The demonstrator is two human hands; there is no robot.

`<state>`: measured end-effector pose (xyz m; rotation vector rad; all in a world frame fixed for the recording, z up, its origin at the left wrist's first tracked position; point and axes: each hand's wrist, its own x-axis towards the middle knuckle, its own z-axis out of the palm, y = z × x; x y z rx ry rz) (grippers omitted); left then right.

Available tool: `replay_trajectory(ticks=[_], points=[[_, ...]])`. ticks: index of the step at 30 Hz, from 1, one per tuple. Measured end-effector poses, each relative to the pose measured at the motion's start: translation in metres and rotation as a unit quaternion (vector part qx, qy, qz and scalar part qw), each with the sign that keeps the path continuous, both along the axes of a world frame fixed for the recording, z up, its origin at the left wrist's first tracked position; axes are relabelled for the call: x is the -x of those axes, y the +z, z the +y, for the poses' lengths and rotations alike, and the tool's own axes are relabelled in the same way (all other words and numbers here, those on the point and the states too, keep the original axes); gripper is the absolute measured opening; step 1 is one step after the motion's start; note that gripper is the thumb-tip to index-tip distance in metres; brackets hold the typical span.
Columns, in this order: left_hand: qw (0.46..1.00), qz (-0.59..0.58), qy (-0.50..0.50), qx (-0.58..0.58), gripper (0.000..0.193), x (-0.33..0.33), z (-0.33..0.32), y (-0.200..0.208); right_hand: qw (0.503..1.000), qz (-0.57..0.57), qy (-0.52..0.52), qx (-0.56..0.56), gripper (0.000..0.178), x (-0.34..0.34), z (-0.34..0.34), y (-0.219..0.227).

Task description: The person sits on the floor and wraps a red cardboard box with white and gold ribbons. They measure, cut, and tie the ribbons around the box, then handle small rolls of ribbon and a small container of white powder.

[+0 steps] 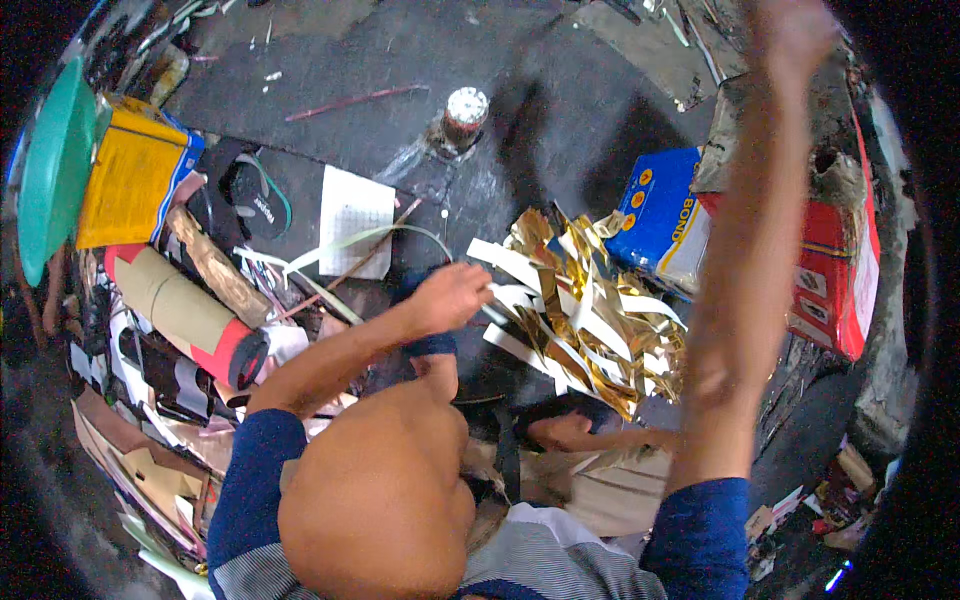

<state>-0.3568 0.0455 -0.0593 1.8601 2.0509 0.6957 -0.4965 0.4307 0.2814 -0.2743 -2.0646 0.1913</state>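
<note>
My left hand [452,298] is closed, its fingers curled in. It is beside the left edge of a loose heap of gold and white strips [590,315] lying on the dark floor. A pale curved strip [400,228] arcs down close to the same hand; whether the fingers grip it or anything else is hidden. My right arm stretches far up to the right. At its end my right hand [795,35] is smeared by motion and away from the heap, so its fingers do not show clearly.
Right of the heap lie a blue container [650,210] and a red container [830,260]. A round-topped post [465,110] stands ahead. To the left are a paper sheet [357,215], a sandal [268,200], a red-and-tan roll [190,310], a yellow container [135,175] and scraps.
</note>
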Motion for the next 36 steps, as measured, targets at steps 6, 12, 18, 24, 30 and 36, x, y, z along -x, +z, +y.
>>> replay_trajectory(ticks=[6, 12, 18, 24, 30, 36], points=[[0.995, 0.07, -0.013, 0.074, 0.013, -0.017, 0.014, -0.009, 0.971, -0.014, 0.019, 0.238, 0.01, -0.039, -0.118, -0.215], [0.984, -0.113, 0.069, 0.117, 0.013, 0.014, -0.035, 0.04, 0.878, -0.281, -0.022, 0.387, 0.021, -0.107, -0.179, -0.313], [0.846, -0.118, 0.519, -0.018, 0.02, 0.109, -0.102, 0.081, 0.875, -0.278, 0.188, 0.35, 0.084, -0.091, -0.203, -0.29], [0.814, -0.303, 0.492, -0.06, 0.03, 0.153, -0.07, 0.064, 0.876, -0.234, 0.151, 0.393, 0.073, -0.051, -0.211, -0.278], [0.679, -0.534, 0.49, -0.12, 0.035, 0.152, -0.031, 0.047, 0.858, -0.245, 0.18, 0.413, 0.049, -0.031, -0.191, -0.288], [0.644, -0.58, 0.481, -0.136, 0.034, 0.153, -0.021, 0.034, 0.686, -0.066, 0.129, 0.713, 0.025, -0.034, -0.155, -0.307]])
